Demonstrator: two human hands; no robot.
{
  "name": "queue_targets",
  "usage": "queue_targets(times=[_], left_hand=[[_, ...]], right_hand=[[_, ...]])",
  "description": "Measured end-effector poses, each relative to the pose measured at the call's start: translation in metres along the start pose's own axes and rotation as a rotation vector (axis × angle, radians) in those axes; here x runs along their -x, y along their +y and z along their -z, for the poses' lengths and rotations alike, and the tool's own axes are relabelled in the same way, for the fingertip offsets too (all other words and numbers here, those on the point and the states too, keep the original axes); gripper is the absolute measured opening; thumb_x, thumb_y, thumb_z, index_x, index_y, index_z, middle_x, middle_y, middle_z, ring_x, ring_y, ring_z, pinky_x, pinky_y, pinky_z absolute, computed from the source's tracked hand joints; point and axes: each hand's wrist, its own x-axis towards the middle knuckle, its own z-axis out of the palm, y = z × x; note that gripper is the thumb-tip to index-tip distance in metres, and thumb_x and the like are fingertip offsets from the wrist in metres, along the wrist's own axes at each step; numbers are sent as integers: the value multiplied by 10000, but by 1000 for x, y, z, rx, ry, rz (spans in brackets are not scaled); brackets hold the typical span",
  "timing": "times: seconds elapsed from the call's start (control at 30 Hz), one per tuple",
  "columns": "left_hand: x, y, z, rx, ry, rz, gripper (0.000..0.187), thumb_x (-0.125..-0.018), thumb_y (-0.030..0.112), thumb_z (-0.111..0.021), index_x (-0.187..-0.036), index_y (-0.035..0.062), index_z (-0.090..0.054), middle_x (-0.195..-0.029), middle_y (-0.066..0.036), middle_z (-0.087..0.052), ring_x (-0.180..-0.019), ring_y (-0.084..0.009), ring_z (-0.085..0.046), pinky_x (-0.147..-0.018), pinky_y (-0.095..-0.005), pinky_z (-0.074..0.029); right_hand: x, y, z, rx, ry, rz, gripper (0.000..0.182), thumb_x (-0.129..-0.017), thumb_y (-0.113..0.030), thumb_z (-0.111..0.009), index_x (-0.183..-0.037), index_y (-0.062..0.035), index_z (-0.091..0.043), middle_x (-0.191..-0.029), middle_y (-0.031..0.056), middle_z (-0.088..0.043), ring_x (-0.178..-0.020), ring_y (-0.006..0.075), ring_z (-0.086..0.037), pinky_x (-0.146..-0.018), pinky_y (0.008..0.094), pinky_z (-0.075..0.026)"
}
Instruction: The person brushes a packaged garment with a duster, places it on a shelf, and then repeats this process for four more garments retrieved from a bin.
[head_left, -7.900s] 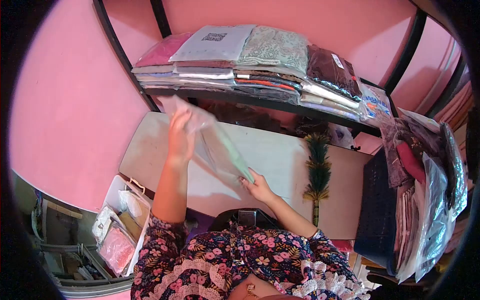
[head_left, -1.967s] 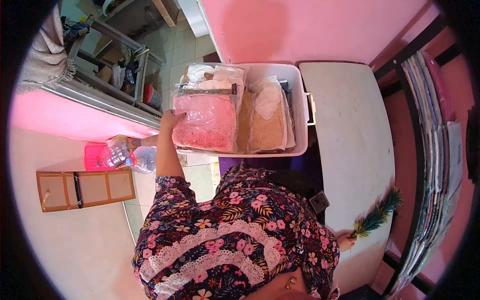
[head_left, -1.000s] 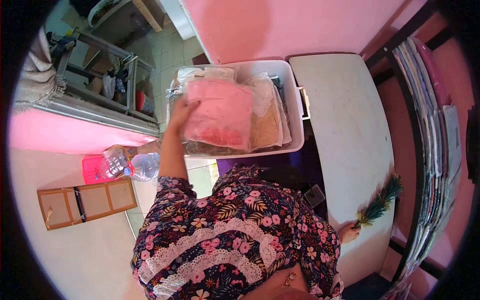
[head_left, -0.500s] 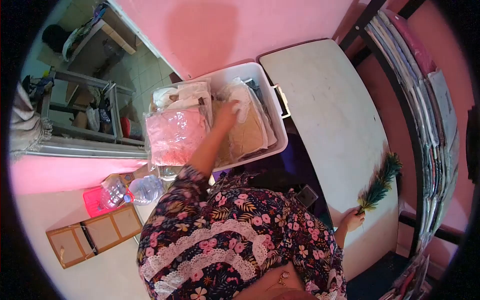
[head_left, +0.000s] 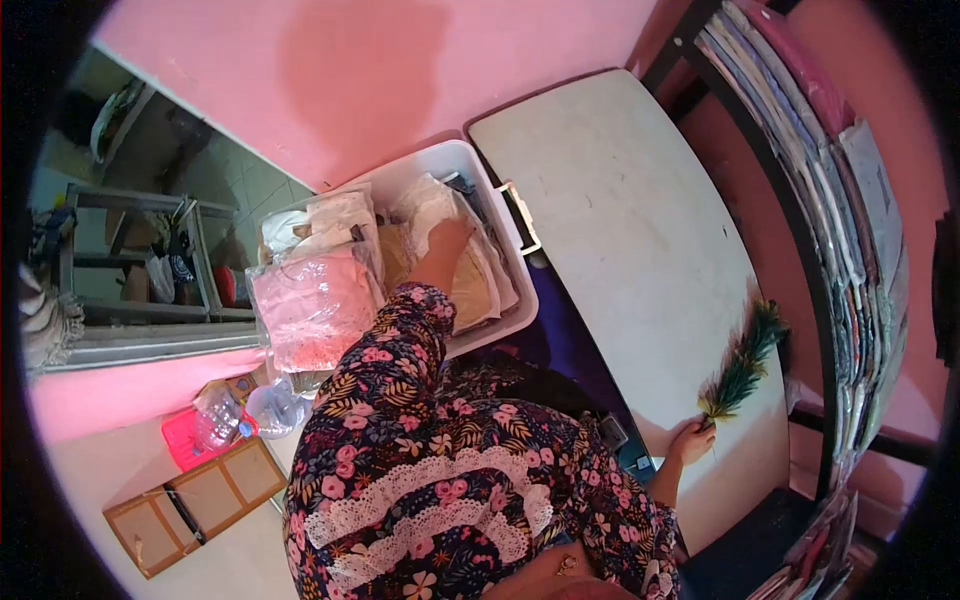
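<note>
My left hand (head_left: 450, 240) reaches into a white plastic bin (head_left: 518, 318) and rests at a clear-bagged beige garment (head_left: 475, 290). Its fingers are small and turned downward, so their grip cannot be made out. Beside my left forearm lies a pink folded garment in a clear bag (head_left: 315, 305), with white bagged cloth (head_left: 340, 215) behind it. My right hand (head_left: 692, 441) is closed around the base of a dark green feather duster (head_left: 743, 365), held over the pale table top.
A pale table (head_left: 610, 200) with a dark edge stands right of the bin. Bagged garments (head_left: 850, 230) hang on a dark rack at far right. Clear plastic bottles (head_left: 275, 410), a pink basket (head_left: 180, 437) and a brown wooden frame (head_left: 195, 505) are at lower left.
The whole view has shifted, with the bin now further left. My left hand has come slightly nearer across the bagged beige garment. My right hand still holds the duster.
</note>
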Motion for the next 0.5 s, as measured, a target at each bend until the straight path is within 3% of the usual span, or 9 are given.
queue_targets(times=[0.13,0.27,0.33,0.43,0.5], left_hand=[[5,11,46,-37,-61,127,385,-788,410,-579,-1055,133,-595,-845,-170,-648,-812,-348,-621,-729,-445,-499],[33,-20,77,228,105,335,367,-678,299,-658,-966,77,-614,-843,-172,-647,-810,-344,-624,-736,-425,-496],[52,-48,75,382,373,254,310,-670,233,-675,-917,57,-609,-773,-162,-631,-736,-315,-623,-674,-399,-483],[82,-82,100,421,394,319,215,-674,163,-670,-796,38,-546,-635,-119,-540,-592,-255,-540,-581,-359,-433],[86,-97,102,487,457,138,237,-694,114,-652,-711,36,-430,-570,-73,-400,-531,-197,-404,-526,-330,-366]], right_hand=[[4,-11,-2,19,-29,-59,385,-815,-244,-519,-1140,-39,-495,-1018,222,-541,-919,415,-539,-764,498,-454],[19,-15,10,-23,-14,-53,392,-804,-232,-522,-1143,-37,-495,-1007,212,-543,-926,408,-531,-779,493,-447],[23,-11,6,-41,21,14,402,-795,-228,-522,-1145,-32,-498,-1006,215,-542,-925,409,-530,-777,493,-444],[33,-22,17,-90,-31,32,404,-791,-226,-522,-1141,-26,-503,-1009,220,-543,-925,413,-532,-778,489,-445],[35,-30,22,-91,-61,20,401,-792,-227,-525,-1137,-25,-504,-1012,219,-545,-929,410,-534,-781,486,-446]])
